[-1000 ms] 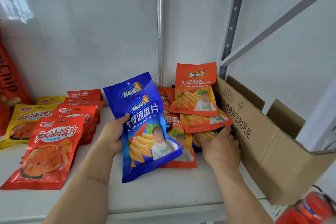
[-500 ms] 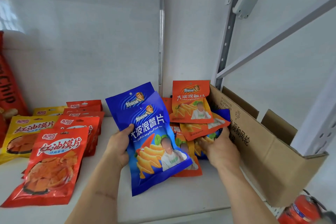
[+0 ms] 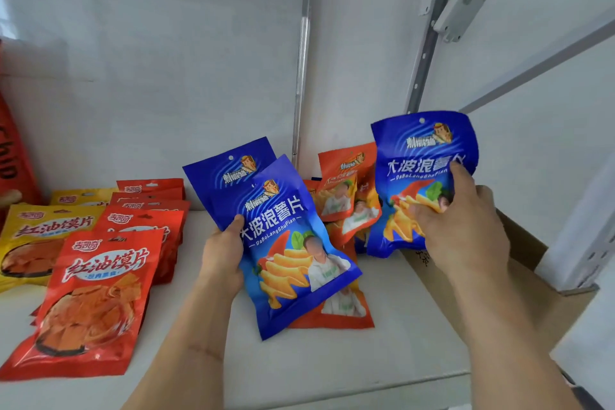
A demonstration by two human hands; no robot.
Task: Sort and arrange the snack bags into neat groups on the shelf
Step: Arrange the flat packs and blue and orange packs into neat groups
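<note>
A: Where do we stand with the sorting?

B: Our left hand [image 3: 222,253] is closed on two glossy blue foil crisp bags [image 3: 283,243], thumb on the front and fingers behind, holding them fanned and tilted just above the white shelf [image 3: 382,359]. Our right hand [image 3: 462,230] grips a third blue foil crisp bag [image 3: 419,160], lifted upright, with the thumb pressed on its printed face.

A: And the rest of that mixed heap?

B: Between our two hands lies the loose pile of orange foil crisp bags [image 3: 346,196], overlapping and leaning at odd angles. Under our right wrist sits the open brown cardboard box [image 3: 519,243]. Well to the left of our left hand, the red foil snack pouches [image 3: 96,296] and yellow foil snack pouches [image 3: 30,236] already lie in overlapping rows.

A: So which step is this?

B: We judge that we are pulling the blue bags out of the orange ones, about midway through the job.

A: What does the next move call for?

B: Likely bringing the right-hand bag across onto the left-hand pair, squaring their edges, then finding a bare stretch of shelf for a blue group before we tidy the orange pile.
</note>
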